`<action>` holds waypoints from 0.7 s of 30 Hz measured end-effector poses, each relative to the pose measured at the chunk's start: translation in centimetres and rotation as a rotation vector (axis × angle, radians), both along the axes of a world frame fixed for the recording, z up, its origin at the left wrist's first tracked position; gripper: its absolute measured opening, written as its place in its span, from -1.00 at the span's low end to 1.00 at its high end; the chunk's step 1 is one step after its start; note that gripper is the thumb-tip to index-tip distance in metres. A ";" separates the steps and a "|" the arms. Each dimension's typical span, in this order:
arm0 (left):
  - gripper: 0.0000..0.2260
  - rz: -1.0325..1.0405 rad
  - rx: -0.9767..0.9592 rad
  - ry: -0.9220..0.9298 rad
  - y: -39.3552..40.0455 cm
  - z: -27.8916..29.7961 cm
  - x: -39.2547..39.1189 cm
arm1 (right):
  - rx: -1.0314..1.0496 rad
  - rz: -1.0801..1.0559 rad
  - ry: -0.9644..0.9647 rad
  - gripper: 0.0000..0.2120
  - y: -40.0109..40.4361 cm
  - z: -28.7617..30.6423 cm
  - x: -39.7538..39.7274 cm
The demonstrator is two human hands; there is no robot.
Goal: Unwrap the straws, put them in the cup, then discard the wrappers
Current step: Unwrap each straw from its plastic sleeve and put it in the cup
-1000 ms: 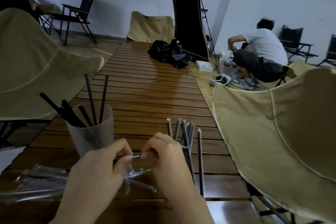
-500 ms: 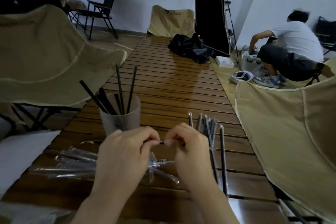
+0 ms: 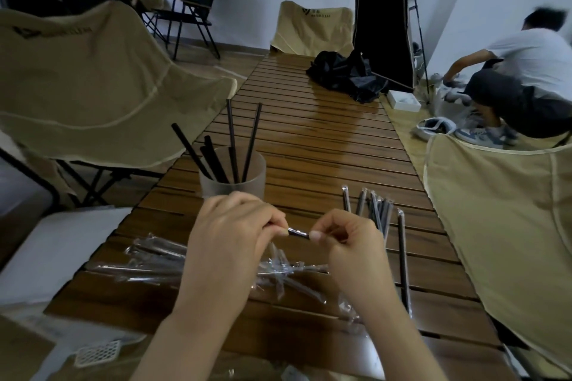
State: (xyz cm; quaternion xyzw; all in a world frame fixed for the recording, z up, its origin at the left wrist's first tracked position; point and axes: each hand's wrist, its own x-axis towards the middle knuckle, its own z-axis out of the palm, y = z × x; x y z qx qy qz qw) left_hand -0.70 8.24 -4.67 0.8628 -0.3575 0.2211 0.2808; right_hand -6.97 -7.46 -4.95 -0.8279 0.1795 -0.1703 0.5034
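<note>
Pinching one wrapped straw (image 3: 297, 232) between left hand (image 3: 230, 237) and right hand (image 3: 349, 244), above the bench (image 3: 309, 145). Best to grip the film near its end, slide it off straight, then drop into the cup (image 3: 232, 176) just ahead.

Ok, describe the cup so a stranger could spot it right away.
Start at the long slatted wooden table running down the middle of the room. Near its left edge, just beyond the person's left hand, stands a frosted cup. It is the only upright container there, with black straws sticking out of it.
</note>
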 end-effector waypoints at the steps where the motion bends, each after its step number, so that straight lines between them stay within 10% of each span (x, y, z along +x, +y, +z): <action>1: -0.93 -0.013 0.020 0.010 0.1 0.0 0.1 | 0.002 -0.002 0.004 -0.77 -0.3 -0.1 0.0; 21: -0.82 -0.059 0.269 0.231 0.0 -1.1 0.1 | -0.473 0.176 -0.046 -0.70 -1.1 -1.1 0.4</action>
